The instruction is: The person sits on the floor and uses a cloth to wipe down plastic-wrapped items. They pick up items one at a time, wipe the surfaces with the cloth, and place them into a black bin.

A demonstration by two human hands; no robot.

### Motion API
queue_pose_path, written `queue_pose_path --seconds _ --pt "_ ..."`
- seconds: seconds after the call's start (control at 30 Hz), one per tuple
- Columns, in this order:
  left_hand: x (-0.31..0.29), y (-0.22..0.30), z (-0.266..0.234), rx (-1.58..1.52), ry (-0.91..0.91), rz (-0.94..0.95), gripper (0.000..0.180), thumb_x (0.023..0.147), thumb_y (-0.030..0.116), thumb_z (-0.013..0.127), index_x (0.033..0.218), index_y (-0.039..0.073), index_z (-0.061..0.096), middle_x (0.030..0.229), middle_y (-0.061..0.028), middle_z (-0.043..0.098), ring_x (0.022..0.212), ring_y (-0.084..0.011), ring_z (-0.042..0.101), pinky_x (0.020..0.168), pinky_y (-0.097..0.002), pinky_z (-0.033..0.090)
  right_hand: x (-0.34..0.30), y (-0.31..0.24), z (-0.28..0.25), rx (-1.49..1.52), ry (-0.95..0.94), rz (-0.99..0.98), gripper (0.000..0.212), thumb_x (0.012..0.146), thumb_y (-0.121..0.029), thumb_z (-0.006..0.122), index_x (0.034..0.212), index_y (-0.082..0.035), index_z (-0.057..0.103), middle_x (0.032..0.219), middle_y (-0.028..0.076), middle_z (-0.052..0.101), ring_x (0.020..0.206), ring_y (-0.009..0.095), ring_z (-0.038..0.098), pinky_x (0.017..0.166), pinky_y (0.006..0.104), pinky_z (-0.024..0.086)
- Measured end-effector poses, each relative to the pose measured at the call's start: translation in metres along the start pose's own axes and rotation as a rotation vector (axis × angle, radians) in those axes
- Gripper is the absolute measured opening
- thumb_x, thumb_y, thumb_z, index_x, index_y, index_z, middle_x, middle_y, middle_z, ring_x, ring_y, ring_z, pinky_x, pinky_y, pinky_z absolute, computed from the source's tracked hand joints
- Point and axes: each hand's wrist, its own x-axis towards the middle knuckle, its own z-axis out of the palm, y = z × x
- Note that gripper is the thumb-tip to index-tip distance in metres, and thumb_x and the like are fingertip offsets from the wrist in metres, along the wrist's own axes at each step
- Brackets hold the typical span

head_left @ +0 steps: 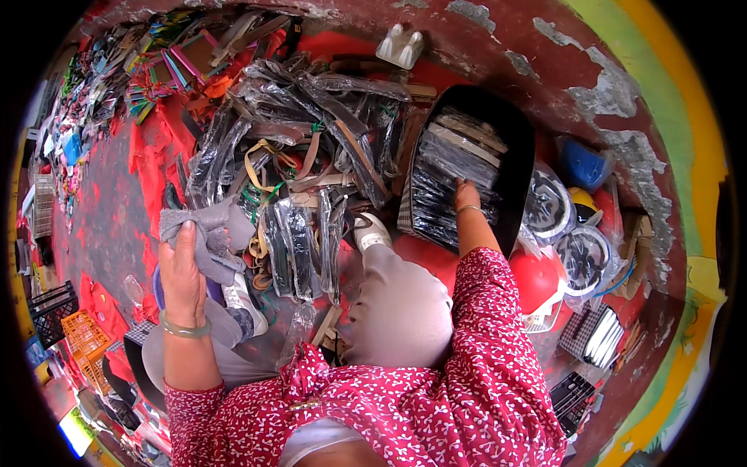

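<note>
My left hand [184, 284], with a pale bangle at its wrist, is closed on a grey cloth [206, 233] that hangs over the fingers above my left knee. My right arm stretches forward to a black bin [517, 167], where my right hand [468, 196] rests at the dark, plastic-wrapped strips [440, 175] lying in it. Its fingertips are mostly hidden, so whether they grip a strip does not show. Left of the bin, a large heap of belts in clear plastic [299, 241] is spread on the ground, with loose yellow, brown and green straps [268, 167] among them.
Helmets, a red one [537, 280] and a blue one [583, 163] among them, crowd the right side by a peeling dark-red wall [560, 62]. Small colourful goods [85, 109] cover the far left. An orange crate [85, 338] stands at the lower left. My shoe [372, 232] touches the heap's edge.
</note>
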Motion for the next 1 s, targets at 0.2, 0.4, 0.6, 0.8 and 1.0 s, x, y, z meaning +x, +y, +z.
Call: queue_pose_path --seconds 0.2,0.4,0.6,0.8,1.0 --pt "-0.004 -0.003 -0.007 -0.019 0.006 -0.025 0.027 0.092 0.019 0.045 0.105 -0.003 0.053 0.094 -0.0133 0.062 0.08 -0.0201 0.062 0.073 -0.0325 0.051 -0.015 -0.023 0.004 -0.07 -0.199 0.088 0.059 0.082 -0.013 0.049 0.137 -0.017 0.028 0.145 0.005 0.023 0.136 0.025 0.017 0.1 0.0519 0.029" --pt "-0.007 0.024 -0.054 -0.391 -0.222 -0.037 0.03 0.091 0.016 0.048 0.114 -0.003 0.051 0.113 -0.0112 0.057 0.105 -0.0219 0.054 0.093 -0.0363 0.041 -0.022 -0.028 -0.025 0.01 0.06 -0.248 0.053 0.076 -0.003 0.05 0.128 -0.008 0.042 0.129 0.019 0.044 0.12 0.033 0.042 0.1 0.0366 0.036" --pt "-0.04 0.072 -0.131 -0.562 -0.296 0.139 0.044 0.089 0.029 0.05 0.121 0.0 0.046 0.124 -0.0166 0.05 0.115 -0.0286 0.048 0.096 -0.0447 0.037 -0.078 -0.107 -0.12 0.263 0.204 -0.711 0.032 0.077 -0.008 0.056 0.109 -0.006 0.059 0.116 0.02 0.055 0.112 0.032 0.05 0.094 0.0358 0.041" --pt "-0.092 0.1 -0.226 -0.519 -0.125 0.25 0.044 0.086 0.023 0.054 0.121 -0.002 0.046 0.123 -0.0174 0.05 0.113 -0.0275 0.049 0.097 -0.0431 0.037 -0.28 -0.254 -0.259 0.396 0.182 -1.214 0.028 0.079 0.002 0.052 0.107 0.003 0.057 0.113 0.02 0.057 0.107 0.031 0.055 0.091 0.033 0.042" --pt "-0.121 0.028 -0.31 -0.471 0.078 0.213 0.035 0.076 0.006 0.052 0.109 -0.003 0.057 0.111 -0.0115 0.059 0.101 -0.0184 0.056 0.09 -0.0304 0.042 -0.407 -0.329 -0.246 0.298 -0.074 -1.417 0.029 0.077 0.004 0.055 0.105 0.002 0.059 0.11 0.021 0.057 0.101 0.032 0.057 0.085 0.0338 0.046"
